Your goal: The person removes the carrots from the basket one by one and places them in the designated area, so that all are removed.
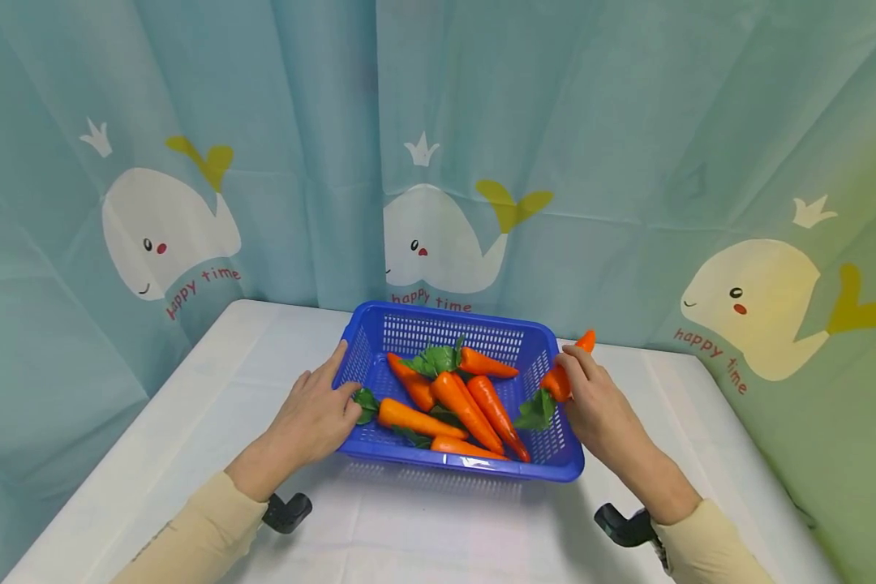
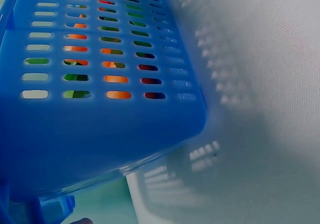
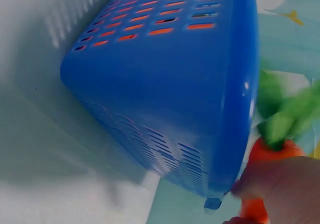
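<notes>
A blue plastic basket (image 1: 456, 468) with slotted walls holds several orange carrots (image 1: 474, 414) with green leaves. At its left end my left hand (image 1: 314, 414) grips the rim, thumb toward the inside; in the left wrist view only a fingertip (image 2: 82, 221) shows below the basket wall (image 2: 95, 129). Over the right rim, my right hand (image 1: 600, 401) holds another carrot (image 1: 557, 383), its leaves (image 1: 536, 411) hanging over the basket's inside and its tip pointing up and away. The right wrist view shows this carrot blurred beside the rim (image 3: 245, 94), with the fingers around it.
Beneath the basket is a white-covered table (image 1: 423, 535), its far edge close behind. A blue-green curtain (image 1: 321, 162) printed with whales hangs at the back and sides. Dark camera mounts (image 1: 288, 513) sit at both wrists.
</notes>
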Tool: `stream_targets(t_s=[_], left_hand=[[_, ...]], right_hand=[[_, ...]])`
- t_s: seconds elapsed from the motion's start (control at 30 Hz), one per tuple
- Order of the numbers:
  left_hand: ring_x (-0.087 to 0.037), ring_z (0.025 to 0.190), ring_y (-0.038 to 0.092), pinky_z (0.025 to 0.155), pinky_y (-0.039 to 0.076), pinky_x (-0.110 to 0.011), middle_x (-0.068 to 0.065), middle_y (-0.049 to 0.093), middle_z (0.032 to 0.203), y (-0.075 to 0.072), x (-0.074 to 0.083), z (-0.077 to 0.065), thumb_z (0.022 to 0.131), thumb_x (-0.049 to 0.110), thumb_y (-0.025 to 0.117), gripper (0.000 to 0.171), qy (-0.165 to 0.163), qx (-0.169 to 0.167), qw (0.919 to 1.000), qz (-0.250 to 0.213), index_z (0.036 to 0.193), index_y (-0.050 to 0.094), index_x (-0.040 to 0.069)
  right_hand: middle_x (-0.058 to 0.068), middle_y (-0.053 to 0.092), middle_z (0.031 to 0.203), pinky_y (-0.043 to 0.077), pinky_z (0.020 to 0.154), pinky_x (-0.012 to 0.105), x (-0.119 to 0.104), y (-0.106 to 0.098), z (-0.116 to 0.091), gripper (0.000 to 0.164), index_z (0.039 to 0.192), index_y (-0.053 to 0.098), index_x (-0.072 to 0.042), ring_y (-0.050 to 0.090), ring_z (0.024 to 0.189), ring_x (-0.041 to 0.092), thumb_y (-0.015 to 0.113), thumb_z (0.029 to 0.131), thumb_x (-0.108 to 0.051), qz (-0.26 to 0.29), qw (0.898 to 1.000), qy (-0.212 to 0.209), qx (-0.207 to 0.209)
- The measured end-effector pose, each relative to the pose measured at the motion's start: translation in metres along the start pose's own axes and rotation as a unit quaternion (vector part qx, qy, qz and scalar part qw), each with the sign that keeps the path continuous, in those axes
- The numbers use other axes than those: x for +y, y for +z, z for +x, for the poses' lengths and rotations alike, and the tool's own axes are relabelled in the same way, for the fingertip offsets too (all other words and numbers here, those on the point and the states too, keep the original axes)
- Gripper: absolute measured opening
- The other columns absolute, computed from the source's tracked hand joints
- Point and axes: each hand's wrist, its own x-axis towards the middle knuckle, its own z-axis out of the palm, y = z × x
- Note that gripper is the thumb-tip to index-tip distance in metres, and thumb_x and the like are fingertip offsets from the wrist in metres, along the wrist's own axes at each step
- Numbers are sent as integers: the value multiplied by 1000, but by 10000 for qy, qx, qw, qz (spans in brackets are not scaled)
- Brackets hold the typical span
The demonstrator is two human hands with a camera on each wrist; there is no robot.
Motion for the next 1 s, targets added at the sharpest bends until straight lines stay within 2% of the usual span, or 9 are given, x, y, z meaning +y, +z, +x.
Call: stream_targets(t_s=[0.13,0.3,0.4,0.53,0.73,0.83,0.93,1.0], left_hand=[[-44,141,39,113,25,-70,-22,19,164,0,0,0,95,19,45,41,-20,-30,10000,6,124,68,1],[-44,141,39,112,26,-70,-21,19,164,1,1,1,95,20,44,42,-24,-35,10000,-6,124,68,1],[-44,141,39,112,26,-70,-22,18,164,1,1,0,95,20,44,42,-37,-55,10000,-16,124,68,1],[-45,141,39,112,27,-70,-22,18,164,0,1,1,95,20,43,43,-66,-93,9999,-16,125,67,1],[-46,131,50,108,37,-64,-23,17,164,0,1,2,96,20,44,42,-52,-126,9999,4,125,67,1],[-44,119,58,102,45,-58,-23,16,164,0,1,2,96,20,43,42,-53,-173,9998,-1,125,67,1],[-41,109,63,96,51,-54,-23,15,164,-1,1,2,96,20,42,42,-77,-225,9997,-22,124,67,1],[-40,106,64,94,52,-53,-22,14,165,-1,1,2,96,20,42,42,-103,-245,9996,-47,124,67,1]], right_hand=[[17,56,123,58,86,51,1,0,-1,62,127,54,-3,59,110,37,80,71,6,-370,9990,-235,127],[15,62,111,57,76,43,3,2,0,57,121,59,-8,57,95,32,82,69,-3,-1162,9898,-607,563],[16,64,105,50,76,44,5,3,1,56,120,61,-8,55,93,33,83,69,-6,-1421,9836,-728,837],[18,62,99,50,77,48,5,4,1,60,125,62,-5,55,93,36,86,70,-10,-1419,9817,-769,1011],[17,53,91,52,63,38,4,5,0,66,137,53,-1,51,74,28,81,78,-11,-1185,9867,-550,971],[21,53,98,56,70,42,3,5,-1,68,143,46,3,54,79,31,75,82,-5,-1041,9896,-320,938],[28,53,112,57,81,49,3,5,-1,69,147,39,7,57,92,39,67,84,2,-910,9919,-14,882],[30,52,121,57,84,51,3,5,-2,69,148,36,8,58,100,43,64,84,3,-840,9930,181,805]])
